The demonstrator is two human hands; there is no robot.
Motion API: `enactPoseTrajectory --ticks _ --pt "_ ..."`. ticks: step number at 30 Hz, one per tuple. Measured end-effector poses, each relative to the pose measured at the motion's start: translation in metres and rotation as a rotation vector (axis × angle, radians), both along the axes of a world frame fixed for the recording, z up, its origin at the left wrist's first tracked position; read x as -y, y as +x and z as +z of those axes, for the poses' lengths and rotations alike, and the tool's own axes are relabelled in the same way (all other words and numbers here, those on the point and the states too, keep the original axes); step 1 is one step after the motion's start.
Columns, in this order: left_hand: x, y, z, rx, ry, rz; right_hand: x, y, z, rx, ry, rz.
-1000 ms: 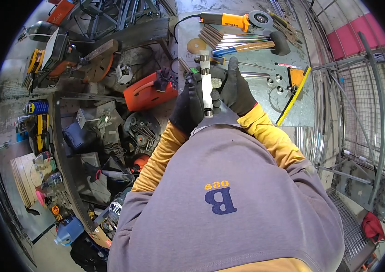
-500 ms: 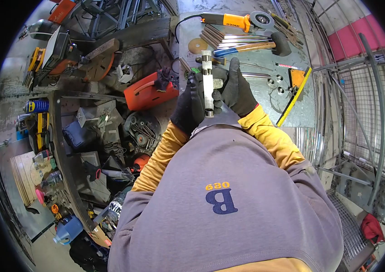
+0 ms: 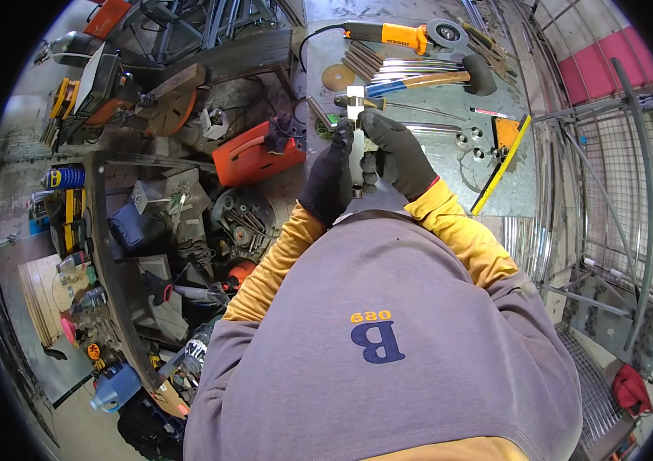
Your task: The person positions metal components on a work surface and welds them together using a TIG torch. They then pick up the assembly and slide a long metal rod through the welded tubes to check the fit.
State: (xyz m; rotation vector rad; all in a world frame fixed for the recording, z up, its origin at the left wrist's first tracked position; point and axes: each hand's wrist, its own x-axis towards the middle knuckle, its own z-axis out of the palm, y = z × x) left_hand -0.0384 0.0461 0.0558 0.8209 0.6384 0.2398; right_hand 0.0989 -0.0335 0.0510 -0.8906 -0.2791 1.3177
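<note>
A narrow, pale metal strip (image 3: pixel 356 157) with short tube pieces on it stands lengthwise in front of my chest. My left hand (image 3: pixel 330 177), in a black glove, is closed along its left edge. From the other side my right hand (image 3: pixel 399 154), gloved too, grips it, with thumb and fingers near its upper part. One short shiny tube piece (image 3: pixel 357 190) shows at the strip's near end. Gloves hide much of the strip's middle. Just beyond its far end lies a small hammer (image 3: pixel 372 102) on the metal worktable (image 3: pixel 449 180).
An orange angle grinder (image 3: pixel 395 34), a blue-handled mallet (image 3: pixel 480 74) and several metal tubes (image 3: pixel 407 67) lie farther back on the table. At right are several short tube pieces (image 3: pixel 474 132) and a yellow-edged square (image 3: pixel 501 165). A red case (image 3: pixel 257 154) is at left.
My right hand has shifted left onto the upper part of the strip, its raised fingers now bent over it. My left hand has closed in, and the strip's far end sits slightly lower.
</note>
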Motion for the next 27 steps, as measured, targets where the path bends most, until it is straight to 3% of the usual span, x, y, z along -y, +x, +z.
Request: enactPoseTrajectory --ticks 27 --pt "0.005 0.0 0.002 -0.066 0.046 -0.064 0.004 -0.013 0.005 0.16 -0.011 -0.122"
